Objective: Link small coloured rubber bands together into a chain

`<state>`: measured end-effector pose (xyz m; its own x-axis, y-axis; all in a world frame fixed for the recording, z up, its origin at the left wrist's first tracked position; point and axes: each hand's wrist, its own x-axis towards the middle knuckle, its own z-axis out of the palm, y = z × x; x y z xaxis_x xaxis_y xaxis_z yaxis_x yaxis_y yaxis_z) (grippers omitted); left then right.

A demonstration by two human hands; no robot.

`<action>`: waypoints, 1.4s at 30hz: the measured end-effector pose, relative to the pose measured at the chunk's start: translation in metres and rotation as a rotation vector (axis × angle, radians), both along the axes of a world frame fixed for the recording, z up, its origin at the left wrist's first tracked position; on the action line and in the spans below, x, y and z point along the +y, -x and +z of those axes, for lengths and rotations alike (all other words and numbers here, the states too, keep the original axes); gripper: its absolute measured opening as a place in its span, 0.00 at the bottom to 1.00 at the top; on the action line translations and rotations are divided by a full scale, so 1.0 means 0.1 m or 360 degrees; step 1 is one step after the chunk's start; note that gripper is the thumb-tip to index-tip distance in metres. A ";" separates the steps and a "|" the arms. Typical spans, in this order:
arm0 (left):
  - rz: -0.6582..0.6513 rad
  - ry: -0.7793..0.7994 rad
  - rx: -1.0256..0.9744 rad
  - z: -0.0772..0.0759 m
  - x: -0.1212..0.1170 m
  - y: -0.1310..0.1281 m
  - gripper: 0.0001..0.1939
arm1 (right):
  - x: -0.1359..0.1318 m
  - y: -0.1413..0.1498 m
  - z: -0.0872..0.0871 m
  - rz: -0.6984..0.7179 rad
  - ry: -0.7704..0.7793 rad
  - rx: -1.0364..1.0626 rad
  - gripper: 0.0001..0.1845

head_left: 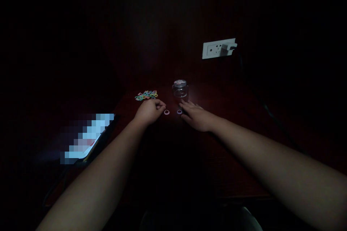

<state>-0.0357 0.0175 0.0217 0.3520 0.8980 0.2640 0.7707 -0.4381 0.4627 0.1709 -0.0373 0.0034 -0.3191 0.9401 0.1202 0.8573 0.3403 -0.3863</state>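
Note:
My left hand [149, 111] is closed, its fingers curled with the tips together. Whatever may be between them is hidden. Right beside those fingertips a small pink hair tie [166, 112] lies on the dark table. A purple hair tie [179, 112] rests a little to its right, close to the thumb of my right hand [197, 115]. That hand is open and lies flat with its fingers stretched towards a clear lidded jar [180, 91]. Behind my left hand is a loose pile of colourful hair ties [146, 95].
A lit phone or tablet [89, 139], its screen blurred out, stands at the left of the reddish-brown table [230, 162]. On the back wall is a white socket [214, 49] with a plug [230, 47] in it. A dark cable [271, 113] runs along the right side.

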 end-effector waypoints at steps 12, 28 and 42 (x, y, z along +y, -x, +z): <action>-0.0130 0.0261 0.0023 -0.03 -0.02 -0.04 0.12 | 0.10 -0.15 -0.04 -0.0158 -0.0024 -0.0207 0.24; -0.0059 0.0265 -0.0181 -0.12 0.08 0.01 0.13 | 0.15 -0.20 0.00 -0.0197 -0.0157 0.0127 0.16; 0.0240 -0.0289 0.0032 -0.28 0.45 0.13 0.15 | 0.33 -0.24 -0.09 -0.0421 -0.0132 0.0711 0.12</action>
